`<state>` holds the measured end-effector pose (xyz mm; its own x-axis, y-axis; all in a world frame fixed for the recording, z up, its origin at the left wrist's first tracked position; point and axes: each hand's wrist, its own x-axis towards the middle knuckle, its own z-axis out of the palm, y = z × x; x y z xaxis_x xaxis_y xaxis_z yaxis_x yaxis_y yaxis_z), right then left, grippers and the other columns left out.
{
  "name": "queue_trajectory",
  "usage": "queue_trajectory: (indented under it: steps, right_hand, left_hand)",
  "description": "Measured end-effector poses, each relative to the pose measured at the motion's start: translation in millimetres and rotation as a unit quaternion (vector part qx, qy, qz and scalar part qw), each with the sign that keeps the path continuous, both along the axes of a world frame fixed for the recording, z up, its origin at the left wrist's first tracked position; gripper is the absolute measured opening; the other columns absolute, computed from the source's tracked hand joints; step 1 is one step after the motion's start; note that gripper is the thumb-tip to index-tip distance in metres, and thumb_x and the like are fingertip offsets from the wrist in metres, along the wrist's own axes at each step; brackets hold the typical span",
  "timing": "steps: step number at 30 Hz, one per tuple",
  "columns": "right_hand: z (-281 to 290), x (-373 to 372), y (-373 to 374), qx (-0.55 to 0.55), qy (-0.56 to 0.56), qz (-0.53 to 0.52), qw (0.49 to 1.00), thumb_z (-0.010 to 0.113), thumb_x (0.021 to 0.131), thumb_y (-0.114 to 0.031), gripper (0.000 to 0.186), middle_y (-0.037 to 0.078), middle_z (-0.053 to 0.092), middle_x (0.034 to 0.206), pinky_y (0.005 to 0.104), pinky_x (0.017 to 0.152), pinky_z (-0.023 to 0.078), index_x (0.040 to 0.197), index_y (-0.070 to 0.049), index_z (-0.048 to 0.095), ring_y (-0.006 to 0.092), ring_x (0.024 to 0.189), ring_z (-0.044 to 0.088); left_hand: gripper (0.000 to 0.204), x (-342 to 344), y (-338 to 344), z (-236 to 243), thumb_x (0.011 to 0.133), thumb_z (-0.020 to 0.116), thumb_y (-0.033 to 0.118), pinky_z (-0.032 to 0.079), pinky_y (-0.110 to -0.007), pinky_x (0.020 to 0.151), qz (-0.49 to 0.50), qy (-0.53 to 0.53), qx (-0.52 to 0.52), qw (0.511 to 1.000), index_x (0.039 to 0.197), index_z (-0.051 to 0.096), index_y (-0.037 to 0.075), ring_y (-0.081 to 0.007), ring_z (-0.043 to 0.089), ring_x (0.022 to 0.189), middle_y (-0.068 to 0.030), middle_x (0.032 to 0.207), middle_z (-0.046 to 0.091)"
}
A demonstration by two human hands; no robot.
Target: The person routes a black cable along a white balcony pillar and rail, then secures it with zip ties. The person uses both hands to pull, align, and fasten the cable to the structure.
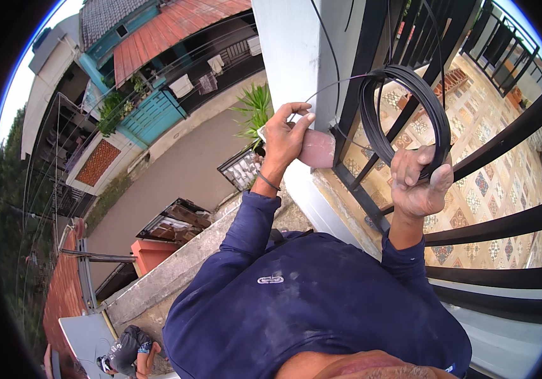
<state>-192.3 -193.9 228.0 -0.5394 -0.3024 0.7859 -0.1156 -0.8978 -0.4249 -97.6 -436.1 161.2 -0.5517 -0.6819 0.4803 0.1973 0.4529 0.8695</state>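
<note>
Some dark green trees stood at the far left of our view, and to the right of them, low down, we saw another person in dark clothes, bent forward. Next came a teal gate and a grey road, and then a spiky green plant near the white pillar. Our left hand, with a dark band at its wrist, was raised before this pillar. Its thumb and forefinger were brought close together, and they seemed to pinch a thin cable, which ran to the right toward the black cable coil; its other fingers were bent and partly hidden from us. Just beside this hand, on its right, was a flat pinkish piece, but whether the palm touched it, we could not tell. Further right, the coil stood upright like a ring. Our right hand held it at the lower part: the fingers were curled around the ring, and the thumb was spread apart from them, on the right side. Behind it we saw a patterned tile floor, and curved black bars crossed in front of this floor.
</note>
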Motion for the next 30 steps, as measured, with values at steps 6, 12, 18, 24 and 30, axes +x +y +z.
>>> queue_trajectory:
  steps: [6, 12, 18, 24, 30]
  right_hand:
    - [8.5, -0.6, 17.6, 0.034, 0.016, 0.052, 0.998, 0.049, 0.114, -0.047, 0.047, 0.001, 0.046, 0.063, 0.0315, 0.054, 0.036, 0.113, -0.001, 0.06, 0.0111, 0.045, 0.036]
    - [15.5, 10.1, 19.0, 0.006, -0.037, 0.149, 0.988, 0.046, 0.116, -0.046, 0.045, 0.0, 0.043, 0.061, 0.0315, 0.055, 0.038, 0.112, -0.003, 0.059, 0.0119, 0.046, 0.036]
    - [12.0, 27.5, -4.2, 0.103, -0.041, -0.008, 0.994, 0.048, 0.117, -0.035, 0.037, 0.005, 0.057, 0.075, 0.0365, 0.074, 0.052, 0.116, 0.001, 0.06, 0.0165, 0.07, 0.059]
    - [3.4, 42.5, -58.9, 0.206, 0.116, 0.007, 0.972, 0.041, 0.119, -0.036, 0.039, 0.006, 0.06, 0.094, 0.0452, 0.106, 0.052, 0.125, 0.0, 0.055, 0.0164, 0.091, 0.063]
    - [-10.2, 81.6, -97.8, 0.262, 0.251, -0.114, 0.925, 0.056, 0.114, -0.018, 0.023, 0.009, 0.059, 0.096, 0.0472, 0.109, 0.048, 0.124, 0.001, 0.049, 0.0218, 0.093, 0.062]
  left_hand:
    - [0.017, -3.6, 21.5, -7.9, 0.093, 0.08, 0.006, 0.054, -0.028, 0.063, 0.095, 0.065, -0.033, 0.993, 0.11, 0.075, 0.003, -0.0113, 0.066, 0.08, -0.0064, 0.112, 0.068]
    - [0.011, 18.2, 17.1, -11.1, 0.1, 0.075, 0.007, 0.053, -0.025, 0.069, -0.019, 0.076, 0.05, 0.996, 0.108, 0.075, 0.0, -0.0093, 0.066, 0.083, -0.0038, 0.092, 0.074]
    - [0.012, 70.7, 14.6, -18.1, 0.104, 0.074, 0.012, 0.049, -0.022, 0.072, -0.018, 0.104, 0.168, 0.98, 0.105, 0.075, 0.0, -0.0048, 0.06, 0.081, 0.002, 0.091, 0.071]
    - [0.015, 98.0, 0.2, -13.3, 0.107, 0.07, 0.014, 0.048, -0.023, 0.067, 0.034, 0.14, 0.153, 0.978, 0.101, 0.069, 0.0, -0.0063, 0.058, 0.074, 0.0007, 0.085, 0.068]
    - [0.017, 94.2, -11.4, -11.1, 0.107, 0.071, 0.015, 0.044, -0.023, 0.065, 0.053, 0.117, 0.132, 0.983, 0.098, 0.07, 0.001, -0.005, 0.054, 0.073, 0.0028, 0.083, 0.064]
